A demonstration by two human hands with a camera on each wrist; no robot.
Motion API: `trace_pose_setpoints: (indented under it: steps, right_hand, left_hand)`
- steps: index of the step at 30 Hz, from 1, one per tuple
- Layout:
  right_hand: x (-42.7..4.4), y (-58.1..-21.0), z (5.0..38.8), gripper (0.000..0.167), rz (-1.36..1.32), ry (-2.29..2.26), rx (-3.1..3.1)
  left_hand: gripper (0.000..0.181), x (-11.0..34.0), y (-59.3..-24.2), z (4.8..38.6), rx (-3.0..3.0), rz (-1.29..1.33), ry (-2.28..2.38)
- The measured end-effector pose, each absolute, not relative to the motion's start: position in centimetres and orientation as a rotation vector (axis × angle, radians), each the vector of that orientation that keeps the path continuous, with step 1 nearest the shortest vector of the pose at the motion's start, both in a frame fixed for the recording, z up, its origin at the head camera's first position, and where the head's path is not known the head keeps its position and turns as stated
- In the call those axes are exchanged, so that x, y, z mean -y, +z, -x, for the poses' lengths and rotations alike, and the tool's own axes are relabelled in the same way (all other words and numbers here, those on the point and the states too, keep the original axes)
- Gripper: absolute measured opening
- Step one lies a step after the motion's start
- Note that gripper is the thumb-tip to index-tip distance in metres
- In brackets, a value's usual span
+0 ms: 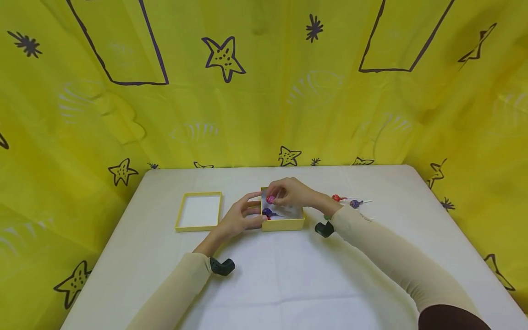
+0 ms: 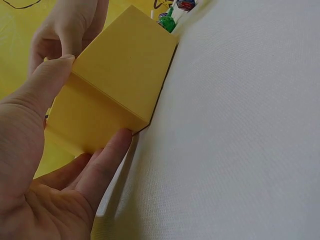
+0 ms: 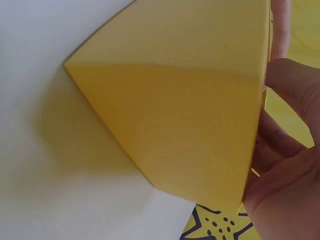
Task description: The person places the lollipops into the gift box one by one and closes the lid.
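An uncovered yellow box stands on the white table, its inside pale. My left hand holds it by the near left corner, the thumb at the upper edge and the fingers against the left wall. Over the box, my right hand pinches a pink lollipop with its wrapped head low. Inside, a purple lollipop lies near the left wall, with a bit of red beside it, partly hidden by the left thumb. In the right wrist view, the box wall covers most of what the right fingers hold.
The yellow-rimmed lid lies inside up, left of the box. Right of the box are a red lollipop, a blue-purple lollipop and a green lollipop, partly hidden behind the right forearm. A yellow patterned curtain surrounds the table.
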State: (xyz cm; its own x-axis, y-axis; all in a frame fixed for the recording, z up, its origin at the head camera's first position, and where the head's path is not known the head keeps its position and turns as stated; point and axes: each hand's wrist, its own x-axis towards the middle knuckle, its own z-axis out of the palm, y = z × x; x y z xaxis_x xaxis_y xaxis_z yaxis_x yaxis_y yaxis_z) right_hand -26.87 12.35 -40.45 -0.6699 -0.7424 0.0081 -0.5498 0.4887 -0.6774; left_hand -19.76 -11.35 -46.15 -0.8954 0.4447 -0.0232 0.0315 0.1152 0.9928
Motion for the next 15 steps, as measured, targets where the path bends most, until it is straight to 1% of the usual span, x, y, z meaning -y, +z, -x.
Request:
trace_pose_setpoints:
  steps: [5, 15]
  right_hand:
    - [-11.7, -41.0, 26.4, 0.018, 1.119, -0.92, -2.474]
    - [-10.8, -41.5, 26.2, 0.017, 1.034, -0.854, -2.511]
  left_hand:
    - [0.073, 11.3, -46.2, 19.8, -2.082, -0.469, 1.849]
    - [0.072, 11.3, -46.2, 19.7, -2.066, -0.475, 1.857]
